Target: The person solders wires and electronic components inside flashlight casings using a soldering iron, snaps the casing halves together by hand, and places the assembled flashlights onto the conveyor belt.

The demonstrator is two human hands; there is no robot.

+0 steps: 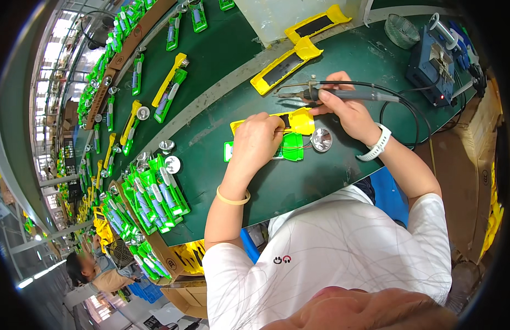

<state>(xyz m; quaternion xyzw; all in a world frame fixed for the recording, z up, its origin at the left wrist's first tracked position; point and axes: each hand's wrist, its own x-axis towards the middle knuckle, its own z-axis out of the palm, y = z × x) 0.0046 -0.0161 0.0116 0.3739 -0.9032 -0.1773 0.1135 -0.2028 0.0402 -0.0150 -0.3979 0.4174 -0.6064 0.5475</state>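
My right hand (343, 104) grips a soldering iron (348, 94) with a dark grey handle. Its metal tip and a thin bent feed tube point left, above the work. Over a yellow plastic housing half (302, 122) with a dark panel, my left hand (257, 140) is closed in a pinch. What those fingertips hold is hidden. Just below, partly covered by that hand, lies a green housing half (292, 147). Thin red wires run from it to a round silver reflector (321, 139) on its right.
Two yellow housing halves (285, 67) lie farther back. A blue solder-feed station (431, 69) and a glass bowl (402, 31) stand at far right. Green assemblies (153, 192) are heaped at left beside a conveyor (211, 49) carrying more. Another person (103, 275) sits at lower left.
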